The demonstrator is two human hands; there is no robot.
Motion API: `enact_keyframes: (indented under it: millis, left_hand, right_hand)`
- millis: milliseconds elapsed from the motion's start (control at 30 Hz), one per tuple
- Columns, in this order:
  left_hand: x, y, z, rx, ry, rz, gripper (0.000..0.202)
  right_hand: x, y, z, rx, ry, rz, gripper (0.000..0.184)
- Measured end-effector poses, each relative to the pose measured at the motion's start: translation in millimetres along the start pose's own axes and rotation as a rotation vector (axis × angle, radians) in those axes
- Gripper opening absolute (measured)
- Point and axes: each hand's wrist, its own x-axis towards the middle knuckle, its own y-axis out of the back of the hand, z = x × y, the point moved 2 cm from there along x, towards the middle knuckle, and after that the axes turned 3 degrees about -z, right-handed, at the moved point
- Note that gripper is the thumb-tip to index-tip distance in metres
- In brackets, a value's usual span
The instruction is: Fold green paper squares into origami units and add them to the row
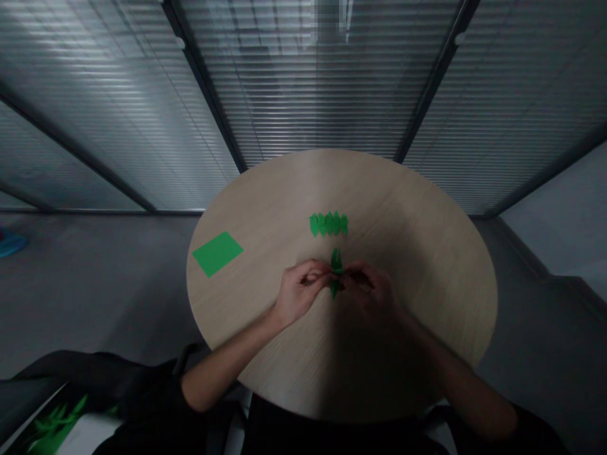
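Both hands meet over the near middle of a round wooden table (265,208). Between their fingertips is a folded piece of green paper (336,258), narrow and pointed at both ends. My left hand (303,287) pinches it from the left, fingers closed. From the right, my right hand (370,287) pinches the same piece; its fingers are partly in shadow. The middle of the paper is hidden by the fingertips. Just beyond, a row of several folded green paper pieces (329,224) lies side by side. A flat green paper sheet (217,254) rests at the table's left.
Glass panels with blinds (294,95) stand behind the table's far edge. At the lower left, an open dark container (35,417) holds green pieces and something white. A blue object (12,243) lies on the floor at far left.
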Motion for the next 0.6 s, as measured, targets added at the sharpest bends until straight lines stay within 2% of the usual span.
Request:
enact_keyframes:
  millis: [200, 600]
  left_hand:
    - [0.2, -2.5, 3.4, -0.003, 0.014, 0.001, 0.025]
    - [0.7, -8.6, 0.5, -0.155, 0.108, 0.011, 0.034]
  right_hand:
    - [1.2, -2.7, 0.4, 0.131, -0.074, 0.049, 0.026]
    - [2.5, -4.6, 2.4, 0.187, -0.174, 0.095, 0.031]
